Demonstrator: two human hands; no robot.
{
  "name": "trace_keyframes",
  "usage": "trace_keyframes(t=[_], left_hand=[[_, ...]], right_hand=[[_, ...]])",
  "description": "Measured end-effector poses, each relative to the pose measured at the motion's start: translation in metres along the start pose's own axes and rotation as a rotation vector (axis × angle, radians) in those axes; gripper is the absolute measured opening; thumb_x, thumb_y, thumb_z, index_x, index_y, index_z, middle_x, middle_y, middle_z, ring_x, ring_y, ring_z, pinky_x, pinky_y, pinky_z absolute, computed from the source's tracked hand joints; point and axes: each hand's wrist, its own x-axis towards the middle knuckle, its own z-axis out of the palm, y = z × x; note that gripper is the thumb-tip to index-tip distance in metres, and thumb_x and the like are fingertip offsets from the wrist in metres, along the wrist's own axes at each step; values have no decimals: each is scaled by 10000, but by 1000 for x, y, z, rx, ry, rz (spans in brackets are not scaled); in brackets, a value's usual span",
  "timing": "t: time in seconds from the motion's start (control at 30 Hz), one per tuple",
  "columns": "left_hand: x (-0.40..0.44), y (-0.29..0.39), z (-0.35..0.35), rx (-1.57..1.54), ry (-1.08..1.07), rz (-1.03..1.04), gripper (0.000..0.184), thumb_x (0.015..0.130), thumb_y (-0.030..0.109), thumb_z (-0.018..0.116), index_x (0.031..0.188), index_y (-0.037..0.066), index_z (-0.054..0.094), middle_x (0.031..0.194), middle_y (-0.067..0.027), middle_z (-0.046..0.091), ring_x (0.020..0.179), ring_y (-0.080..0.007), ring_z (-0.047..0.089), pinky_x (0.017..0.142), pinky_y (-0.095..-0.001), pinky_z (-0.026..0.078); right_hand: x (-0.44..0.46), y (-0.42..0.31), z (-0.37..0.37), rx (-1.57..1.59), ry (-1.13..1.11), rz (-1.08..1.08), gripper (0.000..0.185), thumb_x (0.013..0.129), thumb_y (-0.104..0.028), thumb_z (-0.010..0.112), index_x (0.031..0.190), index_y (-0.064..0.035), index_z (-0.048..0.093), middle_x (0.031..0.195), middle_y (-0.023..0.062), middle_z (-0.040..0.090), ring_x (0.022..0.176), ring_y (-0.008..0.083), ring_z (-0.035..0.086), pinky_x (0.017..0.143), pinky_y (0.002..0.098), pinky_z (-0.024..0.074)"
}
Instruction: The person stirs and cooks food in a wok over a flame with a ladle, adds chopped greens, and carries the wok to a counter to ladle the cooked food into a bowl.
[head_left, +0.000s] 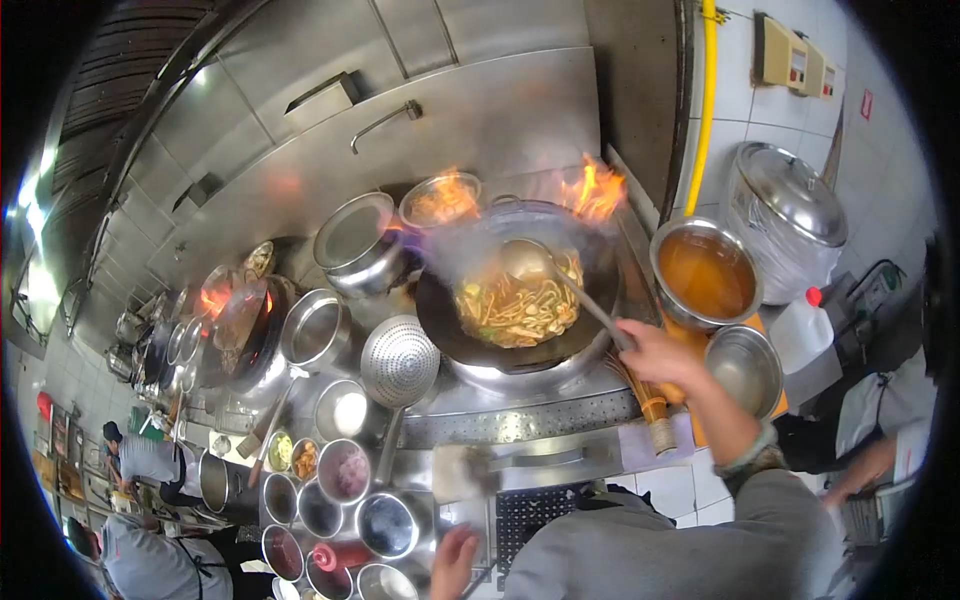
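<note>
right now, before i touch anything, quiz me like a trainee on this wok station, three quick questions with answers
1. Which hand holds the ladle over the wok?
2. True or false: the perforated skimmer lies outside the wok.
3. The orange liquid is in: a) an open metal bowl b) the white jug c) the lidded pot.

Key: 1. The right hand. 2. True. 3. a

I've got one head-worn fisheye cam, facing forward and down from above. I see the wok (450,330) at about arm's reach, steel backsplash (490,105) farther back.
</note>
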Motion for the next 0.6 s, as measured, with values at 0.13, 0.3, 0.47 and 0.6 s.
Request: trace_keyframes(t=[0.13, 0.3, 0.47, 0.6], left_hand=[[5, 1, 1, 14, -81, 19, 251, 952, 90, 534, 1168, -37, 544, 941, -105, 654, 830, -169, 626, 687, -264, 498], [-6, 0, -3, -60, 8, 105, 279, 950, 83, 537, 1198, -45, 524, 984, -120, 655, 844, -178, 639, 730, -279, 503], [4, -1, -1, 42, -119, 80, 312, 949, 109, 557, 1223, -38, 529, 1005, -100, 646, 856, -177, 633, 784, -289, 495], [-1, 14, -2, 96, -107, 130, 331, 949, 113, 561, 1241, -36, 522, 992, -74, 639, 866, -154, 617, 790, -277, 488]], right_hand=[[8, 4, 27, -73, 80, -236, 544, 860, -175, 539, 1370, -62, 388, 1081, 271, 617, 1034, 418, 592, 863, 454, 472], [-23, -3, -24, 146, -142, 79, 537, 852, -160, 540, 1360, -55, 403, 1016, 234, 633, 832, 348, 643, 727, 425, 499], [19, 12, 22, -13, 128, -194, 563, 839, -135, 581, 1368, -46, 410, 798, 116, 611, 547, 156, 574, 501, 314, 468], [-26, 10, -9, 100, -74, -69, 529, 845, -158, 556, 1353, -72, 435, 859, 151, 640, 626, 216, 627, 575, 357, 498]])
